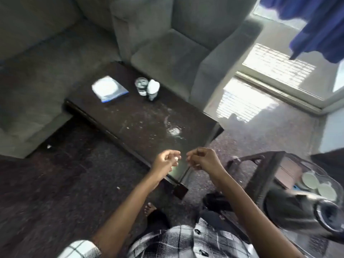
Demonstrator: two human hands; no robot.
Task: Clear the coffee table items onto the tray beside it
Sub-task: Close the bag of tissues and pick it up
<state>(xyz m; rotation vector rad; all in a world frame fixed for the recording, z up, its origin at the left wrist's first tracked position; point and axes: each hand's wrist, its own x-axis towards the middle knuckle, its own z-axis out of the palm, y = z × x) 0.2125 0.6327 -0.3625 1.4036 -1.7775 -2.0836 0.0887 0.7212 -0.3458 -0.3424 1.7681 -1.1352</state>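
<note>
Your left hand [166,161] pinches small white bit, maybe crumb; right hand [202,159] curled, contents unclear. Bag [109,88], glass [141,85], bottle [153,89] sit tabletop [134,120] far end, uncleared.

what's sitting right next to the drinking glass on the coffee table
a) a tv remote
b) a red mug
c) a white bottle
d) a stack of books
c: a white bottle stands right beside the glass at the far end of the coffee table, with a clear plastic bag lying apart to its left.
</note>
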